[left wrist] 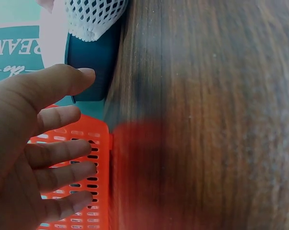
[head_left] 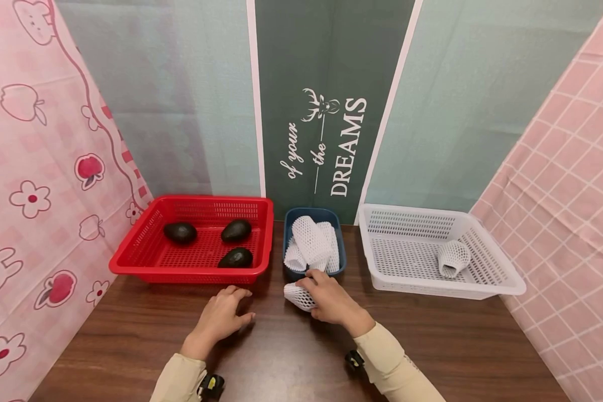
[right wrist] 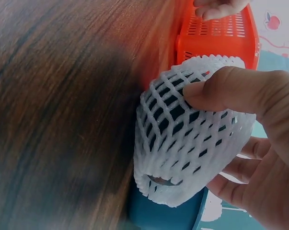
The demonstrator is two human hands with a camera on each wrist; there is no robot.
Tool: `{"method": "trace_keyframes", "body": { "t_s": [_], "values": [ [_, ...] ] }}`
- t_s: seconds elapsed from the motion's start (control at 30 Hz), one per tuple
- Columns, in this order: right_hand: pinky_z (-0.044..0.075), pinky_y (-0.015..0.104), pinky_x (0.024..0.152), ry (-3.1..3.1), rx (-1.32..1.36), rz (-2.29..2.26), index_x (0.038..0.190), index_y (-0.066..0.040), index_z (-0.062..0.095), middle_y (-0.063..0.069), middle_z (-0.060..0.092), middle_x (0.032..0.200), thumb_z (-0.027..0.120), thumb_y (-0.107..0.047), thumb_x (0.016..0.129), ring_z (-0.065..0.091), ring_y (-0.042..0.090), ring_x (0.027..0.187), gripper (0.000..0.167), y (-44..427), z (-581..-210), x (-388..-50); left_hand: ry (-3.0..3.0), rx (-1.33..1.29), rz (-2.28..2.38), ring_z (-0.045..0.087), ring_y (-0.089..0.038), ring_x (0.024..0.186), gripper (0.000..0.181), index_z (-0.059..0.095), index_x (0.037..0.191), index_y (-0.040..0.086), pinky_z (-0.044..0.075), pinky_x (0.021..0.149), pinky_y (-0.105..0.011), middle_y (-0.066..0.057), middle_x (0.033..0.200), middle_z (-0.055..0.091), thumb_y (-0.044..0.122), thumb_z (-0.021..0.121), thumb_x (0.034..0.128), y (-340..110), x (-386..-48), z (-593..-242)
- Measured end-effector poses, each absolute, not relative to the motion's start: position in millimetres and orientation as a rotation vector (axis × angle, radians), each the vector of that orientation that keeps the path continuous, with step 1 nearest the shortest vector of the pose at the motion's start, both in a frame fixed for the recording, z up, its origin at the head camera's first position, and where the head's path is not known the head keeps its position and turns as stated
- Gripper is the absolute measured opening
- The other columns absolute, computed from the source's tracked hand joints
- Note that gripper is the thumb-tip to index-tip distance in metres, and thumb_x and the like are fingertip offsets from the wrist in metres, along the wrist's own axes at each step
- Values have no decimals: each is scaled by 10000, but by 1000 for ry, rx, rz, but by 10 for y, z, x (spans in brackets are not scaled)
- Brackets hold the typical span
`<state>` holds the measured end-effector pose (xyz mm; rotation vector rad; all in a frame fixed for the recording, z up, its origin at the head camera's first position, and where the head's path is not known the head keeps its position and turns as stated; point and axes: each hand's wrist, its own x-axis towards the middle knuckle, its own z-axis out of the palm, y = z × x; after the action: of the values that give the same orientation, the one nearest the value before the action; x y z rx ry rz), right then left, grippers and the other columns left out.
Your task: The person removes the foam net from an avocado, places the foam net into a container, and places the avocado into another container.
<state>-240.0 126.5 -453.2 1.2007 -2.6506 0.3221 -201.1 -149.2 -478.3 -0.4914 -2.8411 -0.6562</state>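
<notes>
My right hand (head_left: 331, 298) holds a dark avocado in a white foam net (head_left: 300, 297) just in front of the blue basket (head_left: 343, 254). In the right wrist view the thumb presses on the netted avocado (right wrist: 182, 129), the other fingers behind it, and dark skin shows through the mesh. My left hand (head_left: 220, 317) is empty, its fingers spread and slightly bent, in front of the red basket (head_left: 191, 272). The left wrist view shows that hand (left wrist: 34, 143) with thumb and fingers apart. Several white foam nets (head_left: 311, 241) lie in the blue basket.
Three bare avocados (head_left: 236, 230) lie in the red basket at the left. At the right stands a white basket (head_left: 432, 287) with one netted avocado (head_left: 454, 258) inside. Behind the baskets hangs a green cloth (head_left: 331, 56), with pink cloths at both sides of the wooden table (head_left: 281, 357).
</notes>
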Motion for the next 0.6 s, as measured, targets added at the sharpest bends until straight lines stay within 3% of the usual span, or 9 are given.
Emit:
{"method": "trace_keyframes", "body": {
  "t_s": [0.3, 0.6],
  "values": [
    [421, 484, 790, -2685, 1095, 372, 1185, -102, 571, 90, 543, 1086, 806, -138, 616, 520, 250, 1004, 617, 1353, -4377, -2347, -2792, -498, -653, 572, -272, 910, 422, 665, 1038, 88, 468, 704, -465, -56, 966, 600, 285, 797, 689, -1473, -1972, -4645],
    [428, 465, 716, -2659, 1064, 390, 1166, -96, 572, 71, 559, 1061, 801, -155, 635, 532, 227, 987, 581, 1404, -4286, -2358, -2729, -492, -641, 578, -278, 934, 438, 666, 1034, 79, 474, 711, -461, -70, 1010, 606, 293, 803, 677, -1506, -1939, -4481]
  ]
}}
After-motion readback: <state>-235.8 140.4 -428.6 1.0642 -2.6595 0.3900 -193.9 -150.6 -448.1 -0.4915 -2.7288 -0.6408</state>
